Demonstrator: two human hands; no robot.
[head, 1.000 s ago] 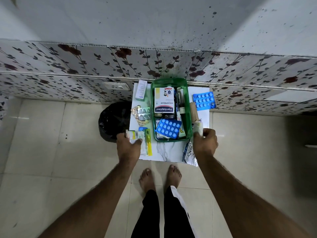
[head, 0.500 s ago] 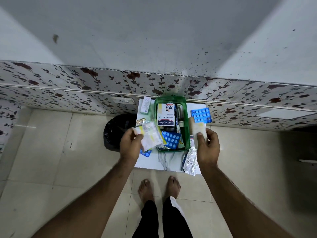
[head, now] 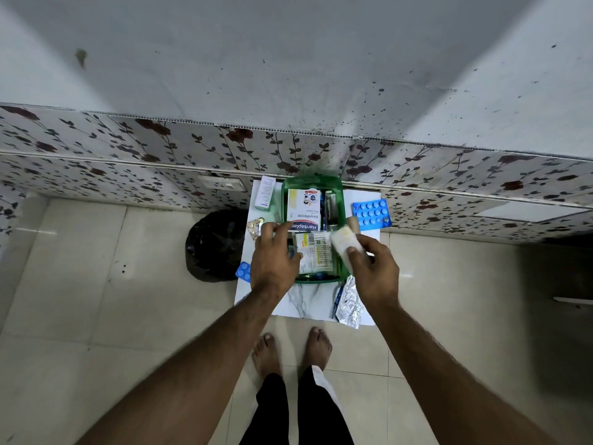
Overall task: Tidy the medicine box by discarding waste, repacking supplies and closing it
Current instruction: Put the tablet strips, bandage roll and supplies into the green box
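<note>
The green medicine box (head: 342,200) stands open on a small white marble table (head: 305,305) against the wall. A Hansaplast carton (head: 303,207) lies in its far half. A printed packet (head: 316,253) rests over the box's near half, and my left hand (head: 274,261) is on its left edge, thumb on top. My right hand (head: 373,273) holds a white bandage roll (head: 344,244) just above the box's right rim.
A black bin bag (head: 215,245) sits on the floor left of the table. On the table lie a blue blister pack (head: 370,213), a brown roll (head: 353,222), a silver foil strip (head: 349,303), a white carton (head: 265,195), a gold strip (head: 255,227) and another blue blister (head: 243,270).
My left hand lifted the packet from the table's left side and brought it over into the box. My right hand raised the white roll and moved it left toward the box.
</note>
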